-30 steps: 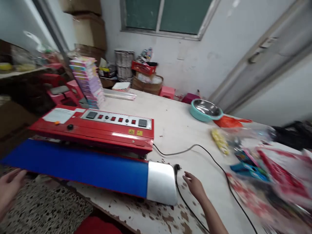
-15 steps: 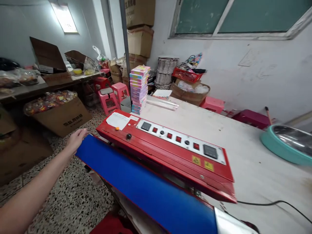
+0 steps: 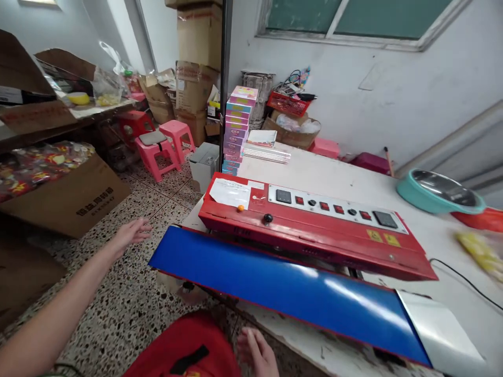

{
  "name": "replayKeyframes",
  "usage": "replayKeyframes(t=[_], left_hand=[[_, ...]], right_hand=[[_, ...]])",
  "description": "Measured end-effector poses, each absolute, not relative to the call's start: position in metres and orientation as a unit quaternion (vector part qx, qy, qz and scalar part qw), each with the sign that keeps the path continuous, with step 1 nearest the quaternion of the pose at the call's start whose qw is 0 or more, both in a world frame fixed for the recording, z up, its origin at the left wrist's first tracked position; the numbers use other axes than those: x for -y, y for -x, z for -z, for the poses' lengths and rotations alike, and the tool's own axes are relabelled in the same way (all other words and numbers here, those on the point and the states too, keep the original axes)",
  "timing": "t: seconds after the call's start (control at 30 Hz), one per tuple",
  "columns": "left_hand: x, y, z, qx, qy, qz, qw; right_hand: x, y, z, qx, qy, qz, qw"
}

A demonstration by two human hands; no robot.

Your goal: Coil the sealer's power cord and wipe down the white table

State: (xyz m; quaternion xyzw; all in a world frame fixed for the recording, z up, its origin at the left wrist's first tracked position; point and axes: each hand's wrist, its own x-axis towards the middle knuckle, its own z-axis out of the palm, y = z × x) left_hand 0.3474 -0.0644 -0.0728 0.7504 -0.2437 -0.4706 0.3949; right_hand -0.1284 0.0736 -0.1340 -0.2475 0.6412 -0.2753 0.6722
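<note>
My left hand (image 3: 132, 234) is in the air just off the left end of a blue conveyor belt (image 3: 251, 277), fingers stretched out and holding nothing. The belt runs along the front of a red bag sealing machine (image 3: 314, 235), which has a row of switches, dials and displays on a silver panel (image 3: 338, 207). Low in the view, near the white table's front edge, my right hand (image 3: 257, 352) has its fingers loosely bent, with nothing visible in it. A bare metal plate (image 3: 440, 324) adjoins the belt's right end.
Stacked pink and purple boxes (image 3: 238, 131) stand behind the machine by a dark post. On the right are a teal-rimmed basin (image 3: 440, 191) and a yellow bag (image 3: 481, 254). Pink stools (image 3: 157, 152) and a carton of wrapped goods (image 3: 66, 204) occupy the floor at left.
My left hand has let go of the belt's left end and moved away from it. My right hand has come into view at the bottom. The view has shifted.
</note>
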Motion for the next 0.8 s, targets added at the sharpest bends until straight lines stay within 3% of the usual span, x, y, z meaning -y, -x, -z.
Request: replayKeyframes(t=[0.17,0.37,0.53,0.8], left_hand=[[0.065,-0.375,0.088,0.232,-0.719,0.516,0.404],[0.146,-0.347,0.082,0.226,-0.630,0.592,0.448],[0.204,-0.353,0.097,0.237,-0.564,0.660,0.436],[0.288,-0.426,0.122,0.223,-0.522,0.771,0.287]], right_hand=[[-0.104,0.038,0.148,-0.623,0.054,0.375,0.684],[-0.128,-0.049,0.160,-0.545,-0.145,0.497,0.659],[-0.097,-0.128,0.197,-0.473,-0.232,0.558,0.641],[-0.011,-0.229,0.199,-0.516,-0.237,0.684,0.458]])
